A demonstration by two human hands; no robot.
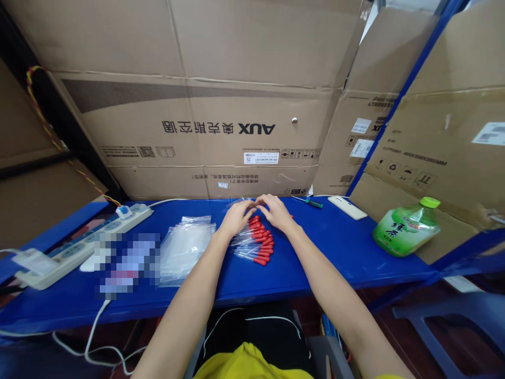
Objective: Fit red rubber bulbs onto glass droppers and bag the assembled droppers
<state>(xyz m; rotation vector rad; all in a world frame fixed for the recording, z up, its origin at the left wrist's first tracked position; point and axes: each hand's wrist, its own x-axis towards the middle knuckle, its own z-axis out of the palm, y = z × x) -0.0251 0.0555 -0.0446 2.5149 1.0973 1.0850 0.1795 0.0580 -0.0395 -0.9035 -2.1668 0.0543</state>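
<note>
Red-tipped slim pieces (260, 240) lay fanned in a rough column at the middle of the blue surface (335, 247), between its front and back edges. Left of them, clear bags (189, 239) were stacked flat, reaching near the front edge and seemingly unfilled. That suggested work part-way along: a batch set out, the bags probably yet to be used; how many pieces remained could not be told. The left hand (236, 217) and right hand (276, 210) arched together past the pieces, near the back edge, fingers bent and tips almost meeting; whether they gripped anything could not be told. Long axes ran mostly left to right, clear ends leftward, red ends rightward, the nearest angled slightly toward the front edge, the farther ones toward the back right corner.
</note>
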